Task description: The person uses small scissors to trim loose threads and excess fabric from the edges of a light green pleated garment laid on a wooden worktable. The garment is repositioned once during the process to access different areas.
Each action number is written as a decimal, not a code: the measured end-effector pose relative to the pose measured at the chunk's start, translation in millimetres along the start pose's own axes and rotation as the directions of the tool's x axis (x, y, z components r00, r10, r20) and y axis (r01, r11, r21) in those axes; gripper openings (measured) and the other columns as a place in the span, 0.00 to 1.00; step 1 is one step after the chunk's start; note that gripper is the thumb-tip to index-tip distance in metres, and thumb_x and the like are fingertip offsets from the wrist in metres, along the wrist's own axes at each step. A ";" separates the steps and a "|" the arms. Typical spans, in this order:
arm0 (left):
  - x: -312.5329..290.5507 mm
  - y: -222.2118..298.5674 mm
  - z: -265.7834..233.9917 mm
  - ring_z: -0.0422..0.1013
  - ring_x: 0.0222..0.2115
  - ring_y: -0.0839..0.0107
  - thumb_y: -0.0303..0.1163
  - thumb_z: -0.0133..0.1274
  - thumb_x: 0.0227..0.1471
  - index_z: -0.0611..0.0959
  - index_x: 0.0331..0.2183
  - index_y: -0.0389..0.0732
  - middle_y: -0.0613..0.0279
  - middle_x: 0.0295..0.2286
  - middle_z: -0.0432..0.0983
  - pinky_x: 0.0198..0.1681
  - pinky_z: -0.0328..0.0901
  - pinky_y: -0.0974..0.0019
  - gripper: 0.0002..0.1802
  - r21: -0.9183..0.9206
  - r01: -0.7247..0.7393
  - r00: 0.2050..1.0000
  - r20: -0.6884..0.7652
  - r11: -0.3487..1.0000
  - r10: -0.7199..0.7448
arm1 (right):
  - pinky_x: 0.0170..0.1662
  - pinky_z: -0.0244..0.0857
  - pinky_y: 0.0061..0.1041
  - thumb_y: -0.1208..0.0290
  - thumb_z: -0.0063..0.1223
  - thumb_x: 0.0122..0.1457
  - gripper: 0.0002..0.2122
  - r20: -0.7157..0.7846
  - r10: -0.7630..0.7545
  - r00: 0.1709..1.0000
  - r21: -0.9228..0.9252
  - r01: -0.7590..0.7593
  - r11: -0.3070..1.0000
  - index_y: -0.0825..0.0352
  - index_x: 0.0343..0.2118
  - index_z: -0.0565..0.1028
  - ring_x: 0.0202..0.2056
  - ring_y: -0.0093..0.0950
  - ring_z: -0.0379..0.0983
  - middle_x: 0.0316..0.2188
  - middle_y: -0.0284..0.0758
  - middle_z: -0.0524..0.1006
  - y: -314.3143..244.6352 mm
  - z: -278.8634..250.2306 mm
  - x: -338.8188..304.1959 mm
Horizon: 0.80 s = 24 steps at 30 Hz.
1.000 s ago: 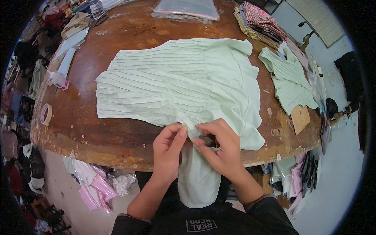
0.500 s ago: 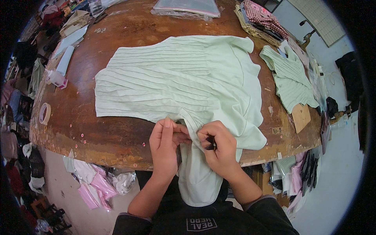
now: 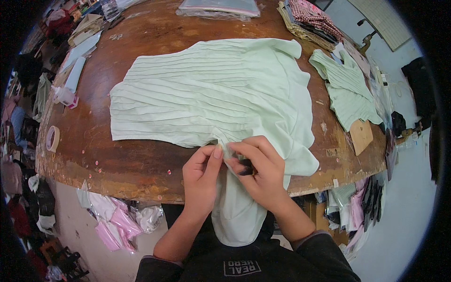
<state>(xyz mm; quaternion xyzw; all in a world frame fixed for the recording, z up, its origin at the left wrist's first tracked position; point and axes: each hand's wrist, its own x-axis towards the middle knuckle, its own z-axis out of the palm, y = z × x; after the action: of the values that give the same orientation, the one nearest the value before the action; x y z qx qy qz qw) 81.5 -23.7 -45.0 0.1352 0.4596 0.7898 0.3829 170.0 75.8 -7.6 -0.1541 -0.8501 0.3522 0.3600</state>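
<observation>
Left thumb [image 3: 214, 162] has swung inward, both hands [image 3: 264, 167] pinching the pale green garment [image 3: 202, 89], forearms [image 3: 181, 235] converging.

Over on the left edge of the counter [image 3: 141, 162], there's a roll of tape [image 3: 56, 141] sitting toward the near corner, and further up we have a white bottle with a pink label [image 3: 66, 97] just beside a pale blue strip [image 3: 75, 74]. Across to the far edge now, a stack of clear plastic bags [image 3: 218, 5] lies near the middle, with folded clothes [image 3: 314, 19] piled toward the far right corner! And down the right edge, a second pale green garment [image 3: 346, 87] meets a tan card [image 3: 361, 138], while pink packages [image 3: 120, 221] show below the near edge at left.
</observation>
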 end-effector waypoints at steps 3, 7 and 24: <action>0.2 2.5 3.0 0.68 0.33 0.83 0.29 0.49 0.61 0.79 0.37 0.33 0.68 0.31 0.76 0.40 0.62 0.77 0.09 -0.044 -0.007 1.000 0.018 0.999 0.008 | 0.29 0.69 0.27 0.82 0.60 0.44 0.13 0.017 -0.038 0.999 -0.053 0.039 0.998 0.68 0.35 0.76 0.27 0.33 0.75 0.32 0.38 0.74 5.4 5.3 0.1; -1.5 -0.2 5.0 0.67 0.32 0.83 0.28 0.50 0.60 0.79 0.37 0.34 0.69 0.32 0.75 0.39 0.62 0.77 0.07 0.007 -0.040 0.999 0.026 0.999 0.039 | 0.30 0.67 0.23 0.86 0.57 0.46 0.12 0.022 -0.089 0.996 -0.087 0.090 0.992 0.70 0.35 0.74 0.27 0.29 0.73 0.31 0.38 0.74 11.6 7.6 -3.6; -1.8 -12.2 -8.9 0.67 0.30 0.83 0.28 0.49 0.60 0.75 0.37 0.36 0.69 0.31 0.73 0.35 0.63 0.77 0.05 -0.023 -0.036 0.999 -0.013 0.999 0.036 | 0.27 0.60 0.14 0.77 0.49 0.62 0.03 0.018 0.386 0.922 0.331 -0.369 0.868 0.70 0.33 0.69 0.22 0.14 0.65 0.25 0.31 0.74 3.4 -5.6 -11.2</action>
<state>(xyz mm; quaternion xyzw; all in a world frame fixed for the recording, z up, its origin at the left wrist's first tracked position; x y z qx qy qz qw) 83.5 -27.1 -59.7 0.1340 0.4503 0.8027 0.3674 181.8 75.2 -12.9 -0.2636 -0.7238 0.5484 0.3255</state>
